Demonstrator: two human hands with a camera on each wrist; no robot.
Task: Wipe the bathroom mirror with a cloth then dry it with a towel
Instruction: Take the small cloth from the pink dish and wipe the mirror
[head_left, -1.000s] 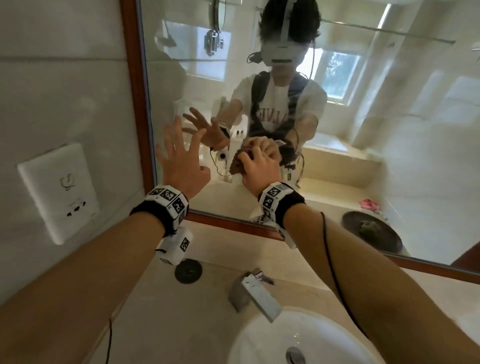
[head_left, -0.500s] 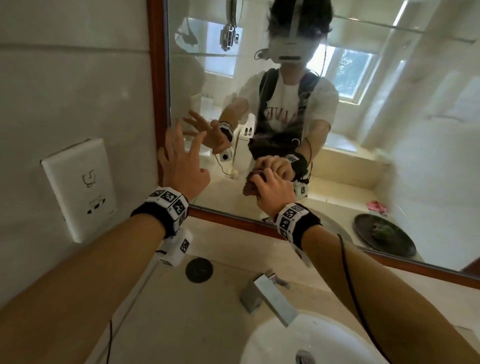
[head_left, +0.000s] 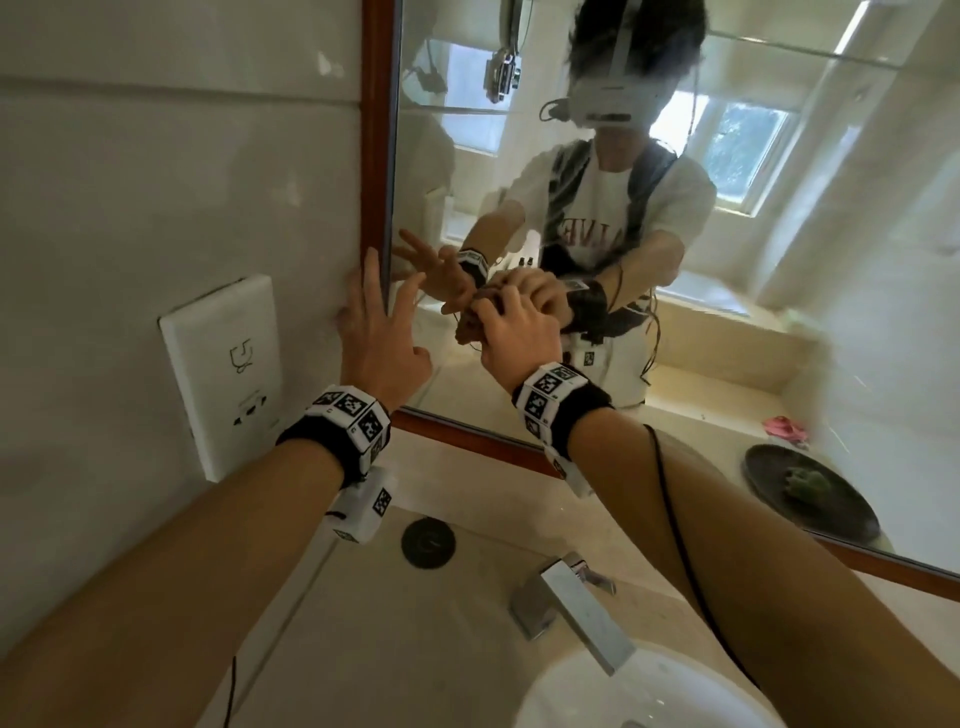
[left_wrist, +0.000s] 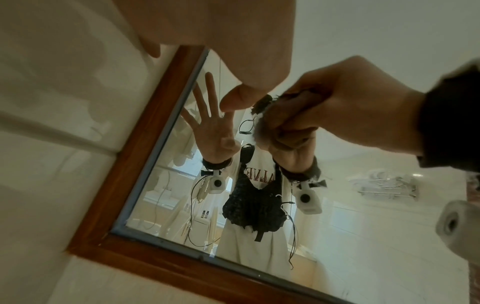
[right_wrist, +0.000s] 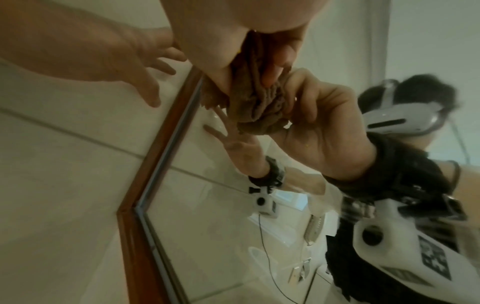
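Head view: the right hand (head_left: 511, 332) presses a bunched brown cloth (head_left: 470, 317) to the mirror (head_left: 831, 260); the left hand (head_left: 376, 332) is spread flat by the frame (head_left: 375, 156). A socket (head_left: 223, 379), faucet (head_left: 571, 603) and sink (head_left: 571, 691) lie around.

Left wrist view: the cloth (left_wrist: 262, 107) sits in curled fingers (left_wrist: 293, 127).

Right wrist view: the cloth (right_wrist: 257, 111) touches the glass.

Mirror (head_left: 649, 364): large wall glass in a red-brown wooden frame, upright above the counter; it reflects the person and the room.
Cloth (right_wrist: 249, 107): brown, soft and ribbed, crumpled into a ball; it is pressed against the glass near the left edge of the frame, low on the mirror.
Towel: not seen in any view.
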